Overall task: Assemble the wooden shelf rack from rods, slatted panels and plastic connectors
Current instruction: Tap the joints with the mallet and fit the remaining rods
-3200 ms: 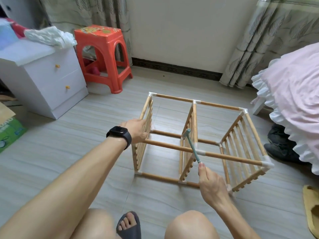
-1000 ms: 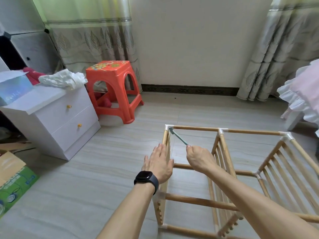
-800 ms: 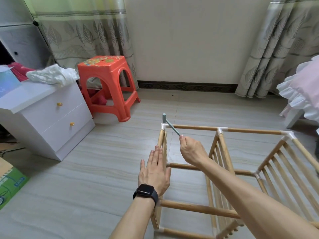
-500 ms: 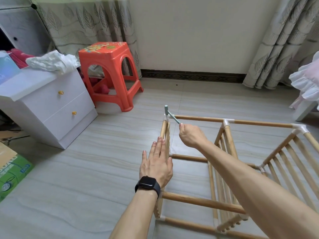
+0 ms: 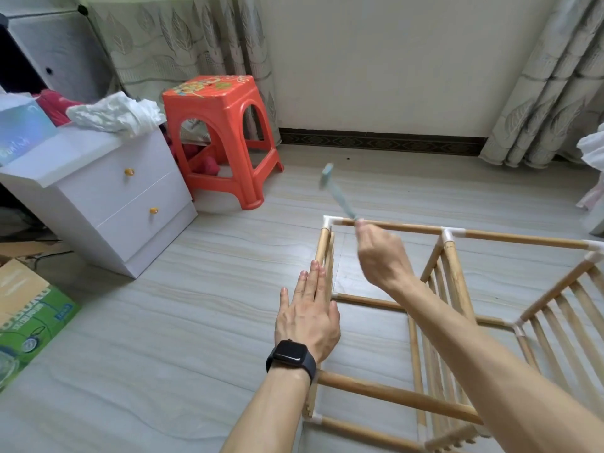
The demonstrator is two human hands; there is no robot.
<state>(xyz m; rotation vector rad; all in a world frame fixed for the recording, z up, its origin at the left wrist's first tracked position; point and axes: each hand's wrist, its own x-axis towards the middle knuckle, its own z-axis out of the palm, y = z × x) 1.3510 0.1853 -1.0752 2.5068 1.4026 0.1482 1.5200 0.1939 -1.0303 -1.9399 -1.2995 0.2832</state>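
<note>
The wooden rack (image 5: 405, 395) lies on its side on the floor, built of rods, slatted panels and white plastic connectors. My left hand (image 5: 309, 317), with a black watch on the wrist, lies flat with straight fingers against the left slatted panel (image 5: 327, 256). My right hand (image 5: 380, 256) grips the handle of a small teal hammer (image 5: 336, 191), raised and blurred above the far left corner connector (image 5: 329, 221).
An orange plastic stool (image 5: 222, 135) stands beyond the rack to the left. A white two-drawer cabinet (image 5: 108, 197) with cloth on top is at the left, a green cardboard box (image 5: 26, 317) near it. Curtains and a wall close the back.
The hammer head has swung up from the corner connector and is higher above it now. My left hand stays flat against the left panel. The view has shifted slightly.
</note>
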